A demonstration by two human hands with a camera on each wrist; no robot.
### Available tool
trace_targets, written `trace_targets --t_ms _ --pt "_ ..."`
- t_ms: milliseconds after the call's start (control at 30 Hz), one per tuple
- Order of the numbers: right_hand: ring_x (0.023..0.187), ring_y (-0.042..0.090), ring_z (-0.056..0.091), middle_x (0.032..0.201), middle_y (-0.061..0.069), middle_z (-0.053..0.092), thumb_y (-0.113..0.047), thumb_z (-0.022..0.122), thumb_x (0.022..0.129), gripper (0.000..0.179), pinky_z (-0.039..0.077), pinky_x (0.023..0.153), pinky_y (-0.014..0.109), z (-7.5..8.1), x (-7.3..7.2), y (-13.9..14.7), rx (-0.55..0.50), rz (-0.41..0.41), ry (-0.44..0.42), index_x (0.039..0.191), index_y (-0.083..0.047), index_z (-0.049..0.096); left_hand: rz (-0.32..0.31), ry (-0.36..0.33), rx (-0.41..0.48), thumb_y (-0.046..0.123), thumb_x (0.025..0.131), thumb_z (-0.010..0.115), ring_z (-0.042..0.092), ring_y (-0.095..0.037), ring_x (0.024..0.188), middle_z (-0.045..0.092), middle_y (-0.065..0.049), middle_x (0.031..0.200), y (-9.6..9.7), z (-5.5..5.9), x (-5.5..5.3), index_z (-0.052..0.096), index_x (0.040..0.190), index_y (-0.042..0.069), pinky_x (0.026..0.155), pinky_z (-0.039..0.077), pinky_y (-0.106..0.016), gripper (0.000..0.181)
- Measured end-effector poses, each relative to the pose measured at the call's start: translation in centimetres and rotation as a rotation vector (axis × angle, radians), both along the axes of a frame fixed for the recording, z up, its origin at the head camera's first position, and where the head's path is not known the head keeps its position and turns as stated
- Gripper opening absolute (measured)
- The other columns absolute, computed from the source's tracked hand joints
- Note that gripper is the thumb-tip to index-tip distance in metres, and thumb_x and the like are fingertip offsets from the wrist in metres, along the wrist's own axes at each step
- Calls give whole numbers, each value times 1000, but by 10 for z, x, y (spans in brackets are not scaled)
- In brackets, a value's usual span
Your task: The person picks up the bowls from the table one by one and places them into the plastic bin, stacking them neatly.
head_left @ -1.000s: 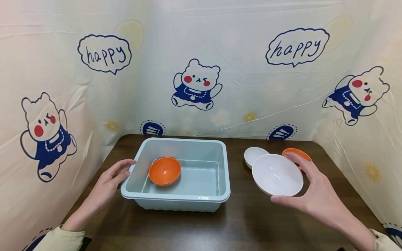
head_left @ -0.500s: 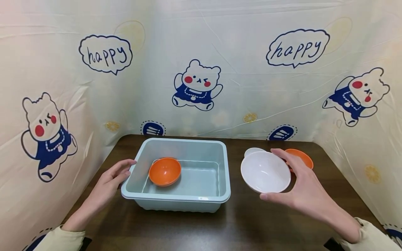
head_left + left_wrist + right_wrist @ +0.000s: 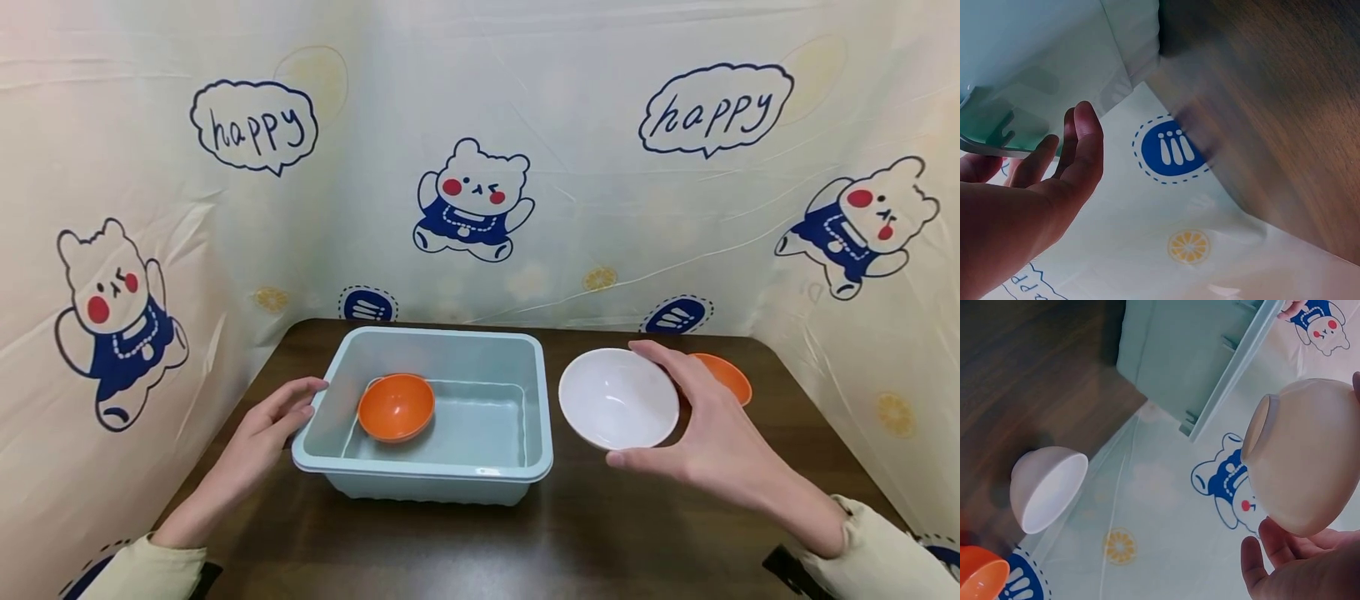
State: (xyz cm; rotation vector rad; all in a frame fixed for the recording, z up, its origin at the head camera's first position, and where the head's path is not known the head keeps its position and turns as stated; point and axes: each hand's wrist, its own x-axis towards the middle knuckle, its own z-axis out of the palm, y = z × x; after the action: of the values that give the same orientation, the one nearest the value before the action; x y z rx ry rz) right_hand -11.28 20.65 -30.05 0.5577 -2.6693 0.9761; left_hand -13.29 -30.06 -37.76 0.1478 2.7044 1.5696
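Observation:
My right hand [image 3: 720,425] holds a white bowl [image 3: 618,398] between thumb and fingers, its inside facing me in the head view. In the right wrist view the same bowl [image 3: 1310,456] shows its outer side and foot ring, well above the table. At the left rim of a pale blue plastic tub [image 3: 420,472], my left hand [image 3: 273,421] grips the edge with bent fingers. In the left wrist view, fingertips [image 3: 1087,119] lie against the tub's outer wall. An orange bowl [image 3: 396,407] sits inside the tub, toward its left.
A smaller-looking white bowl [image 3: 1047,487] stands on the dark wooden table [image 3: 465,550], hidden behind the held bowl in the head view. Beyond my right hand is another orange bowl [image 3: 723,375], partly covered. Printed cloth [image 3: 570,167] hangs around the table's back and sides.
My right hand has carried the white bowl leftward and slightly away from me, toward the tub, covering the white bowl behind it. My left hand and the tub stay in place.

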Motion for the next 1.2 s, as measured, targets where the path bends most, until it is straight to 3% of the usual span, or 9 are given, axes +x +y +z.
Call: trace_targets --t_ms 133,233,367,467,600,767,900,1200 --pt "122 27 55 148 3 51 -52 100 64 110 54 90 51 2 -3 -3 0 20 -8 156 -28 46 0 13 -17 16 115 40 36 -57 145 39 -29 160 1 1 -1 44 153 0 102 48 -60 41" --pt "123 27 55 147 3 52 -54 101 62 111 52 91 54 2 -6 -6 8 34 -13 155 -28 46 1 11 -15 17 115 41 36 -57 145 38 -29 160 1 0 0 44 153 0 104 45 -61 41" --pt "120 26 55 144 2 53 -55 101 61 112 51 91 53 0 -9 -10 12 50 -33 155 -29 46 0 10 -5 16 115 41 37 -56 145 39 -29 160 1 -2 1 44 152 0 98 53 -39 41" --pt "119 26 55 145 2 53 -56 100 61 112 51 89 52 0 -11 -13 16 55 -47 155 -30 46 1 18 -13 16 115 42 38 -56 145 40 -29 159 1 -2 1 45 152 0 96 50 -29 40" --pt "120 26 54 146 1 52 -58 99 62 111 52 88 51 1 -14 -16 23 60 -55 155 -30 46 3 29 -34 16 115 42 38 -56 144 40 -28 159 1 -2 0 46 151 0 105 46 -45 40" --pt "123 24 54 146 0 52 -57 99 61 111 51 90 50 1 -19 -20 19 72 -57 155 -30 47 4 30 -35 16 115 41 38 -56 144 40 -28 159 1 0 0 46 151 0 105 47 -49 40" --pt "124 24 53 147 0 52 -59 99 61 112 51 91 51 3 -23 -23 29 72 -54 156 -30 46 -2 29 -20 15 115 40 37 -57 144 38 -30 160 3 0 0 44 152 -1 104 42 -61 40" --pt "124 24 55 146 1 53 -62 97 60 111 52 90 49 5 -33 -33 43 99 -53 154 -30 48 1 33 -37 15 115 41 39 -56 143 40 -29 159 1 0 -1 45 151 -1 105 45 -55 40"
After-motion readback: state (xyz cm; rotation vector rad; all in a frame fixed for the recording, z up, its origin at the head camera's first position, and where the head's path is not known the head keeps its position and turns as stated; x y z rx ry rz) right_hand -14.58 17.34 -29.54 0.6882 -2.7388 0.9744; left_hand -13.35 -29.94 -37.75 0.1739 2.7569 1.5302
